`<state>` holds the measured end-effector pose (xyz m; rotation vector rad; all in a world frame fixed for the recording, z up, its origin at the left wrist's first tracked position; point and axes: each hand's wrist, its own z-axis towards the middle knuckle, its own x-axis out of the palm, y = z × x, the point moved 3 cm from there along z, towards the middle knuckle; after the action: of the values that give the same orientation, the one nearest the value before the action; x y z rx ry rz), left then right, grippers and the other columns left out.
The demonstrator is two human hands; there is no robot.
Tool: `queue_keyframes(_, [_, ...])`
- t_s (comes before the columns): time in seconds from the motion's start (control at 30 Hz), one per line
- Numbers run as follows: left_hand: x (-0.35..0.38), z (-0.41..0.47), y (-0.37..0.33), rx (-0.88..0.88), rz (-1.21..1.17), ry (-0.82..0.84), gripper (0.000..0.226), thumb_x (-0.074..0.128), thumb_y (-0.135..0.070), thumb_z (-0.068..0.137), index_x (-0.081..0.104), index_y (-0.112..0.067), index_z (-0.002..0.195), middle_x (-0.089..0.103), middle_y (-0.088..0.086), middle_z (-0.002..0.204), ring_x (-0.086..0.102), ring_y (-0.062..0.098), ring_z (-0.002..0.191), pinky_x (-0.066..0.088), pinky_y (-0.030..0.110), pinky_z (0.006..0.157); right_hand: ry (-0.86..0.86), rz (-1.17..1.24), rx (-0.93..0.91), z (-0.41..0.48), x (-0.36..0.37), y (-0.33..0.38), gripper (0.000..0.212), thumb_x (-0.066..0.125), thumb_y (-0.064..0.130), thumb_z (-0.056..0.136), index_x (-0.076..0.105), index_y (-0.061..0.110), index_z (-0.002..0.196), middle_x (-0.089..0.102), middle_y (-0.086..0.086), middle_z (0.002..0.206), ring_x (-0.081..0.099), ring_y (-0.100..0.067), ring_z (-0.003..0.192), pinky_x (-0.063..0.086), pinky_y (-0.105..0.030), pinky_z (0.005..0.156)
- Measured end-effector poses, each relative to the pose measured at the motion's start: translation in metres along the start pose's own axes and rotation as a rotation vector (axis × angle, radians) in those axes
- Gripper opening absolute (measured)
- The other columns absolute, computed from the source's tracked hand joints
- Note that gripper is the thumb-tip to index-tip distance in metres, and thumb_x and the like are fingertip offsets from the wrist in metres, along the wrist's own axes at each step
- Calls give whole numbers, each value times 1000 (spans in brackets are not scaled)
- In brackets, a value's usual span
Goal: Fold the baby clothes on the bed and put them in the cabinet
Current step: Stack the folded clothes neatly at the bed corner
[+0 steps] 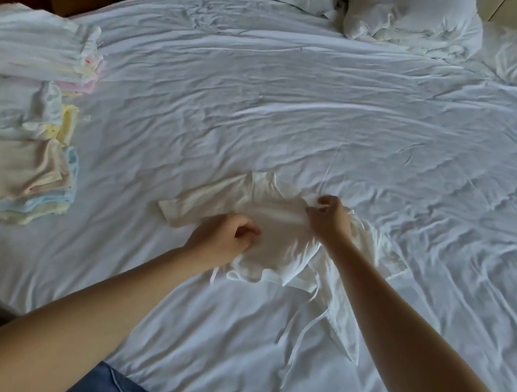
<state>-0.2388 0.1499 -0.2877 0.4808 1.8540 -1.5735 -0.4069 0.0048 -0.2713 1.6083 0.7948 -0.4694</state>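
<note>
while the left hand pinches the baby shirt, the right hand pinches its edge.

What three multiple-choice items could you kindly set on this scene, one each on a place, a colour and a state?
1. Where do the folded stacks lie on the bed?
A. Along its left side.
B. Against the pillows.
C. Along its right side.

2. What colour is the garment in the middle of the bed?
A. Pink.
B. White.
C. Blue.

3. What is the right grip doing?
A. Resting flat and open.
B. Pinching the garment's fabric.
C. Lifting a pillow.

Answers:
1 A, the stacks sit at the left, far from the pillows.
2 B, it is white, with loose ties trailing from it.
3 B, it is curled and nips a fold of the cloth.
</note>
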Motion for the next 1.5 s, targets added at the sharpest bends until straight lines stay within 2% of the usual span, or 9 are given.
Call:
queue_keyframes(0.13, [-2,-23,2,118,-67,-77,15,61,-27,92,72,-28,102,69,-17,96,63,-3,89,50,22,80,-128,-80,-347,-45,-4,-5,41,62,18,84,56,15,125,51,-8,130,49,-26,120,41,-37,98])
queue_keyframes(0.27, [-3,-53,9,244,75,-126,28,59,-48,80,68,-28,98,57,-19,94,54,0,83,45,18,71,-139,-83,-540,-92,-9,-19,27,67,23,80,64,22,107,58,6,111,57,-15,102,51,-37,81])
queue_keyframes(0.4, [2,-73,15,298,280,-210,48,76,-49,69,63,-19,104,57,-7,100,57,11,86,47,27,66,-81,-214,-563,-121,-13,-36,33,69,43,76,62,27,104,54,14,91,52,-8,89,48,-32,79])
queue_keyframes(0.57, [12,-73,6,148,351,-269,42,73,-37,80,54,-11,106,65,0,86,62,27,80,45,34,62,33,-517,-545,-129,-2,-45,68,66,62,70,49,35,131,59,10,115,52,-15,112,42,-32,94])
queue_keyframes(0.73, [9,-73,-5,38,262,-198,24,59,-24,91,49,-17,111,54,-9,83,61,21,83,35,29,61,-88,-415,-520,-130,-3,-30,32,53,36,89,62,32,120,68,6,109,64,-19,99,48,-32,84])
queue_keyframes(0.93, [-21,-79,-1,-38,231,-204,13,60,-30,88,52,-26,97,60,-10,86,57,17,76,37,29,61,-40,-414,-561,-127,-15,-19,30,53,15,85,69,27,108,67,10,113,64,-16,96,43,-26,70])
queue_keyframes(1.17, [-39,-94,22,-88,339,-146,8,60,-30,85,55,-28,92,60,-11,83,58,15,77,37,27,61,12,-595,-703,-135,-11,-27,17,61,16,80,61,19,97,66,5,97,64,-25,83,33,-26,60])
queue_keyframes(1.3, [-39,-99,29,-100,428,-59,13,60,-38,88,59,-29,96,61,-11,91,60,14,84,40,27,63,89,-624,-738,-141,-3,-31,14,62,31,78,67,29,91,62,11,100,65,-16,81,45,-26,65])
queue_keyframes(1.5, [-37,-92,5,35,544,-157,37,63,-50,80,64,-26,109,56,-7,116,54,18,110,44,33,87,2,-463,-644,-139,-17,-25,27,64,38,79,65,31,105,61,16,110,57,-9,103,42,-26,74])
